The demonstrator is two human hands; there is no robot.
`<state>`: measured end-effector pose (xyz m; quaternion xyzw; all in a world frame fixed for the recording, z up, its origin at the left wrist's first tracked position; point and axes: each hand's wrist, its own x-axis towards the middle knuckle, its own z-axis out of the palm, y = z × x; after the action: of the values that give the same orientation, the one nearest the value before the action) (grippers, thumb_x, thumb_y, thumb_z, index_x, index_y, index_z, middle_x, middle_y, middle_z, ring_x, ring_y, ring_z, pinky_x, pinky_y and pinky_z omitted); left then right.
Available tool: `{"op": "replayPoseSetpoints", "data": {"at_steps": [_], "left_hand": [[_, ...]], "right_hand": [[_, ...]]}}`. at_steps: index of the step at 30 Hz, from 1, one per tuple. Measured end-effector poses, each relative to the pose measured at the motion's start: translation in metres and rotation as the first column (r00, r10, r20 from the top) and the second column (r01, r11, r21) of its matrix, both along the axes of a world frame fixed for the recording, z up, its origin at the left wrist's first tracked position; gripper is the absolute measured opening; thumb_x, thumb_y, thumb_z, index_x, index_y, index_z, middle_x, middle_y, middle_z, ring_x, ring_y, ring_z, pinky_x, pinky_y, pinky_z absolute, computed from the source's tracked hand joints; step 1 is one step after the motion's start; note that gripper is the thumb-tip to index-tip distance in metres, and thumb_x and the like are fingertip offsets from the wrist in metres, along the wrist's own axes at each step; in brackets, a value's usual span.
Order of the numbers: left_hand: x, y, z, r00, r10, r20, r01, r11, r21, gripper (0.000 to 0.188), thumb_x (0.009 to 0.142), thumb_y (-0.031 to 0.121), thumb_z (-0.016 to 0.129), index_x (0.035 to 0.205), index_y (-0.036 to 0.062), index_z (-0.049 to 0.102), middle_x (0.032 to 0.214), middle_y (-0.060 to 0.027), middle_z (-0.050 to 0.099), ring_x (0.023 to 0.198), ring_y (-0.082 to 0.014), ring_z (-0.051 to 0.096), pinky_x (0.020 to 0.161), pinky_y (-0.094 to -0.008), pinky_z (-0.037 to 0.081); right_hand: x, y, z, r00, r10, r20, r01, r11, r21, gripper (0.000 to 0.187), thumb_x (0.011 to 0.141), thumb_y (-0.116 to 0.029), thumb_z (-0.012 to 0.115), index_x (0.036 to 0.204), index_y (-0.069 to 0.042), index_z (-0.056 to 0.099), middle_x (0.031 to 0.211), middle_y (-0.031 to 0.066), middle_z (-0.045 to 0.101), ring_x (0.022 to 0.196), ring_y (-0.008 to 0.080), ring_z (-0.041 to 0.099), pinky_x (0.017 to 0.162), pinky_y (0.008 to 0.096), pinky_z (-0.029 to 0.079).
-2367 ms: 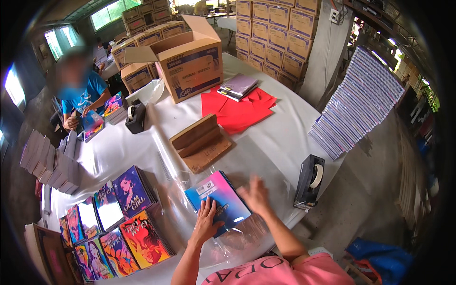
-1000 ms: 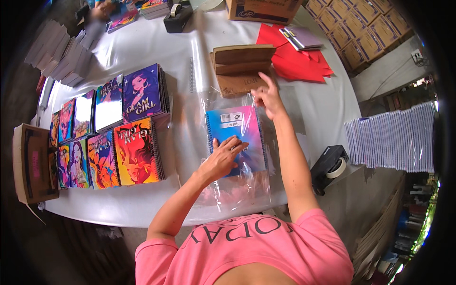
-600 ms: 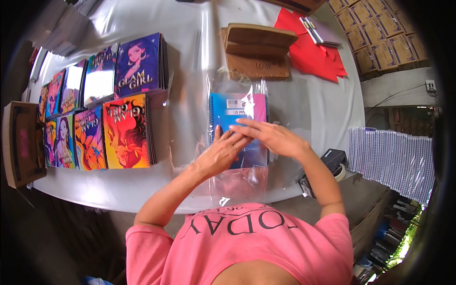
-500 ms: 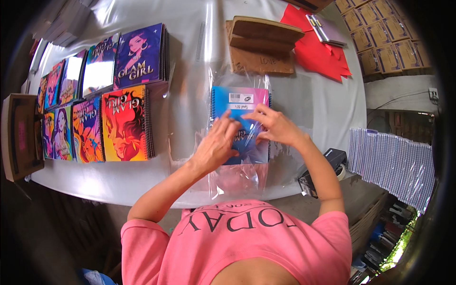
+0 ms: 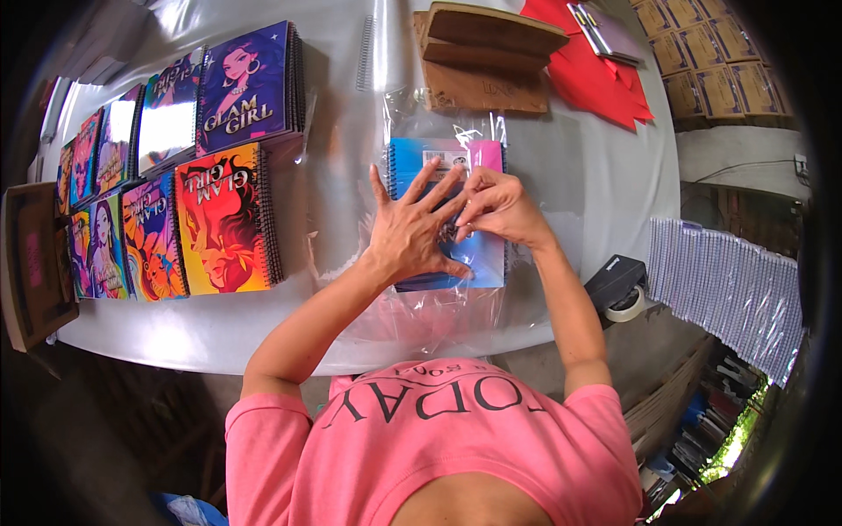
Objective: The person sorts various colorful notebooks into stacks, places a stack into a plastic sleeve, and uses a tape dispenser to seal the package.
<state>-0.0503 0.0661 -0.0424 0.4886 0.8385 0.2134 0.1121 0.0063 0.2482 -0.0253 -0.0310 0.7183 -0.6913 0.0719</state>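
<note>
A blue-and-pink spiral notebook [image 5: 485, 263] lies on the table in front of me, with a white label near its far edge. Clear plastic film [image 5: 430, 320] extends past its near and far edges. My left hand [image 5: 410, 232] is laid over the notebook, fingers spread wide. Beside it, my right hand [image 5: 507, 209] has thumb and fingertips pinched together just above the cover. Whatever sits in that pinch is too small to make out.
Stacks of colourful spiral notebooks [image 5: 224, 219] stand at the left. A brown cardboard stand [image 5: 487, 83] and red sheets [image 5: 596, 83] lie at the back. Near my right arm are a black box [image 5: 617, 279] and a tape roll [image 5: 626, 307]. White bundled stacks [image 5: 724, 289] stand at far right.
My left hand has gone from curled fingers to spread flat over the notebook. The right hand's fingers have closed into a pinch and moved slightly left. The whole view has shifted a little.
</note>
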Motion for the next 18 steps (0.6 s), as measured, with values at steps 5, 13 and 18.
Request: {"op": "replayPoseSetpoints", "data": {"at_steps": [5, 13, 18], "left_hand": [[0.002, 0.004, -0.005, 0.997, 0.037, -0.061, -0.035, 0.999, 0.020, 0.112, 0.041, 0.086, 0.058, 0.135, 0.0269, 0.043, 0.147, 0.0016, 0.030, 0.141, -0.0267, 0.010, 0.094, -0.0757, -0.008], [-0.033, -0.010, -0.015, 0.814, 0.024, 0.580, -0.413, 0.725, 0.551, 0.033, 0.071, 0.030, 0.063, 0.099, 0.0139, 0.068, 0.148, -0.0143, 0.023, 0.140, -0.0374, 0.003, 0.103, -0.0674, -0.001], [-0.026, 0.025, -0.003, 0.920, 0.326, 0.219, -0.374, 0.897, 0.234, 0.021, 0.070, 0.033, 0.067, 0.084, 0.0194, 0.075, 0.148, -0.0015, 0.027, 0.140, -0.0383, -0.004, 0.091, -0.0788, -0.003]], "right_hand": [[-0.001, -0.016, 0.007, 0.998, -0.010, -0.063, 0.039, 0.878, 0.477, 0.017, 0.061, 0.012, 0.070, 0.072, -0.001, 0.068, 0.089, 0.0038, 0.047, 0.082, 0.0145, 0.057, 0.070, 0.0269, 0.054], [-0.003, -0.024, 0.017, 0.989, 0.016, -0.146, 0.081, 0.765, 0.638, 0.112, 0.050, 0.006, 0.079, 0.142, -0.031, 0.027, 0.151, 0.0096, 0.006, 0.133, 0.0348, 0.028, 0.103, 0.0424, 0.040], [-0.014, -0.023, 0.017, 0.988, 0.048, -0.148, 0.075, 0.689, 0.721, 0.125, 0.042, 0.004, 0.083, 0.142, -0.037, 0.022, 0.151, 0.0096, 0.004, 0.136, 0.0339, 0.022, 0.103, 0.0426, 0.040]]}}
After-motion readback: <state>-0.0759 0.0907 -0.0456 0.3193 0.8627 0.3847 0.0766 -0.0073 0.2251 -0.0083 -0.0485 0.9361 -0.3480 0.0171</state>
